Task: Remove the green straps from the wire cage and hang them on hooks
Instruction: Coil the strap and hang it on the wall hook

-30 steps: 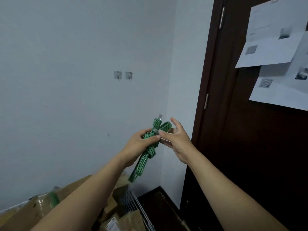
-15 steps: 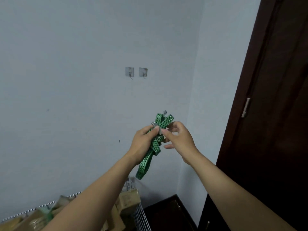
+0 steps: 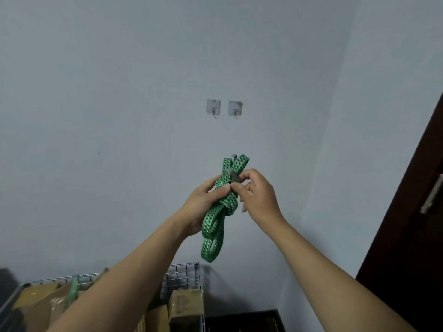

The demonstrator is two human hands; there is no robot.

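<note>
A bundled green strap [image 3: 219, 216] with black dots is held up in front of the wall, its loops hanging down and a metal end piece at the top. My left hand [image 3: 203, 204] grips the bundle around its middle. My right hand [image 3: 257, 195] pinches the metal piece near the top with thumb and fingers. Two square adhesive hooks, the left hook [image 3: 213, 107] and the right hook [image 3: 235, 108], sit on the wall above the strap, both bare. Below stands the wire cage [image 3: 184, 275], and another green strap [image 3: 73, 287] lies across its contents.
Cardboard boxes [image 3: 185, 305] fill the cage. A dark wooden door [image 3: 412, 236] with a metal hinge stands at the right. A dark skirting board [image 3: 242, 319] runs along the floor below the wall corner.
The view has swung left, so the hooks are now centred and the door sits at the right edge. Both hands still hold the strap, and more of the cage shows below.
</note>
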